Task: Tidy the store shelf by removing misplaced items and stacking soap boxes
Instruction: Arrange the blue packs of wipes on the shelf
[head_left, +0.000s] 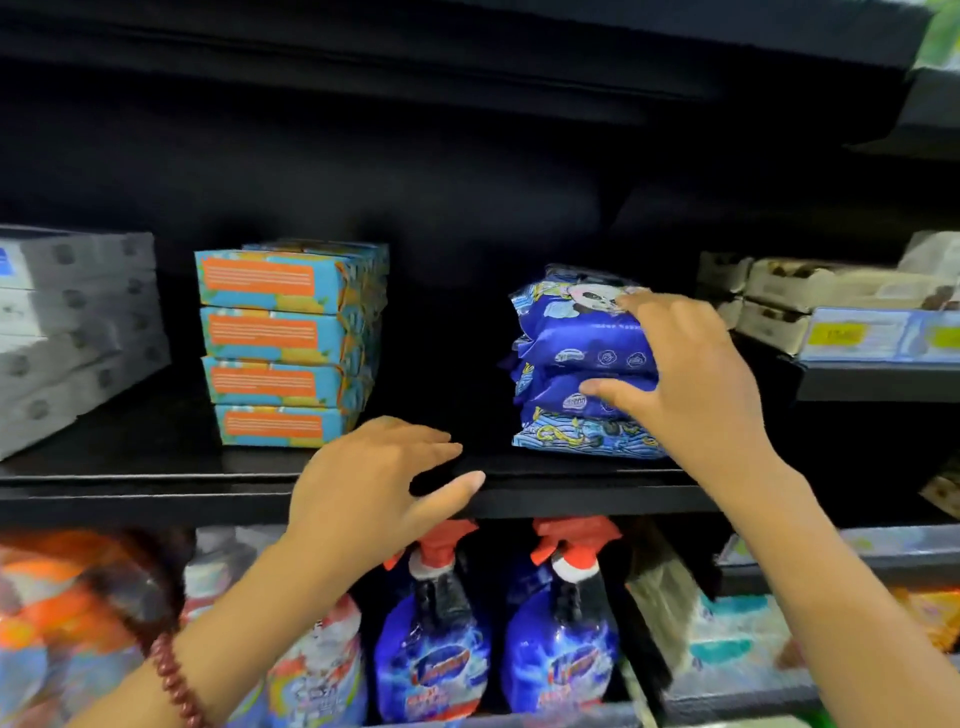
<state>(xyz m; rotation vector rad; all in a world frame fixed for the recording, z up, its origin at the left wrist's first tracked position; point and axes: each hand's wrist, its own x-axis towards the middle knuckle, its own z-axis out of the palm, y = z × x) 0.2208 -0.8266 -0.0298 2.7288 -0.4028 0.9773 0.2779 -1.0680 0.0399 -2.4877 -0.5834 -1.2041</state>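
Left hand (363, 483) hovers; right hand (691, 384) clasps blue packs (566, 358)

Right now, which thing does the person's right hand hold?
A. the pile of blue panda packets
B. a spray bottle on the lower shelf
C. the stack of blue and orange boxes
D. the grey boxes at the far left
A: the right hand wraps the right end of the pile of blue panda packets, and the blue and orange boxes stand apart to its left.

Four blue-orange soap boxes (288, 345) stacked flat on black shelf (156, 470); blue packs (566, 358) (panda print) piled rightward.
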